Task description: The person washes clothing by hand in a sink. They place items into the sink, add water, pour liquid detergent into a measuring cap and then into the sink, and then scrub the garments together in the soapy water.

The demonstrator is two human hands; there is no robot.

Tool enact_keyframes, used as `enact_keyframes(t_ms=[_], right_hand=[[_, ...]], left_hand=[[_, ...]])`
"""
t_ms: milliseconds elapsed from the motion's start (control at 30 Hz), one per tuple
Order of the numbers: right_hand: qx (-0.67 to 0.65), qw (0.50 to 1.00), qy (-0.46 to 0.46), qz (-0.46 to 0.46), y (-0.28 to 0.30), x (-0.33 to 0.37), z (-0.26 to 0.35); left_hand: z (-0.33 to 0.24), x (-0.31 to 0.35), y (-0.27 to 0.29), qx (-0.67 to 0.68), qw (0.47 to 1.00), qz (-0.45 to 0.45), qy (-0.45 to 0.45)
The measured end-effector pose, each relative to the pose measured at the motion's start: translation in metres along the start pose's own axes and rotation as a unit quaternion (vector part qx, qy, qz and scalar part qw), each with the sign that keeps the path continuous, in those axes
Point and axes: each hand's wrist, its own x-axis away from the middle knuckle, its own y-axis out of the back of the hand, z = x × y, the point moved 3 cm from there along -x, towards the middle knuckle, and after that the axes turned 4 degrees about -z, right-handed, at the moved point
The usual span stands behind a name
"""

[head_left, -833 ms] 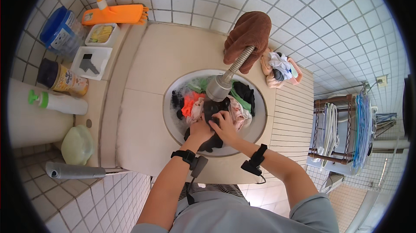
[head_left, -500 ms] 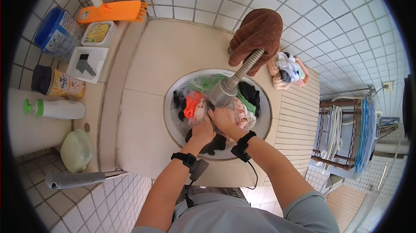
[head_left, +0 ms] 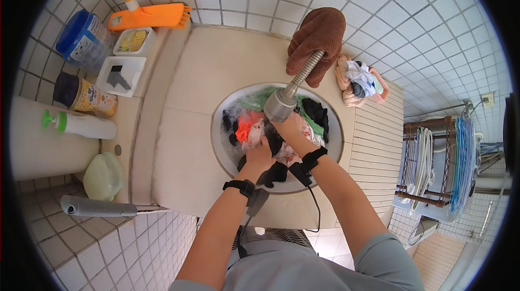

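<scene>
A round white basin (head_left: 216, 157) set in the counter holds sudsy water and soaking clothes. Near its middle, my left hand (head_left: 261, 154) is closed on a black garment (head_left: 274, 140), its fingers partly lost in the folds. My right hand (head_left: 291, 130) is just to the right, under the metal faucet head (head_left: 280, 105), which hides its fingers. Around them lie an orange cloth (head_left: 246, 127), a pale pink patterned cloth (head_left: 287, 155), a green cloth (head_left: 260, 99) and other dark clothes (head_left: 316, 113). Black straps with small boxes circle both wrists.
A brown towel (head_left: 317, 39) drapes over the flexible faucet neck. Behind right is a pink basket (head_left: 381, 88) with small clothes. Along the left ledge stand a pump bottle (head_left: 89, 125), jars and white trays (head_left: 131, 79), with an orange broom (head_left: 146, 17). Hangers (head_left: 460, 166) hang at the right.
My right hand has moved forward and right, further under the faucet head. My left hand now shows apart from it, with black cloth between them. The whole view has shifted slightly.
</scene>
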Motion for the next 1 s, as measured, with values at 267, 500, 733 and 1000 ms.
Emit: enact_keyframes(t_ms=[267,500,733,1000], right_hand=[[0.001,0.996,0.072,-0.061,0.052,0.077,0.011],[-0.067,0.994,0.068,-0.059,-0.009,0.073,-0.02],[0.091,0.979,0.062,0.17,-0.04,0.02,-0.013],[-0.044,0.997,0.065,-0.013,-0.07,0.007,-0.047]], left_hand=[[-0.016,-0.001,-0.004,-0.097,0.988,-0.055,-0.105],[-0.026,0.003,0.004,0.019,0.992,-0.089,-0.083],[-0.008,-0.001,0.002,-0.006,1.0,-0.002,-0.008],[-0.015,-0.017,-0.011,0.017,0.999,-0.028,-0.041]])
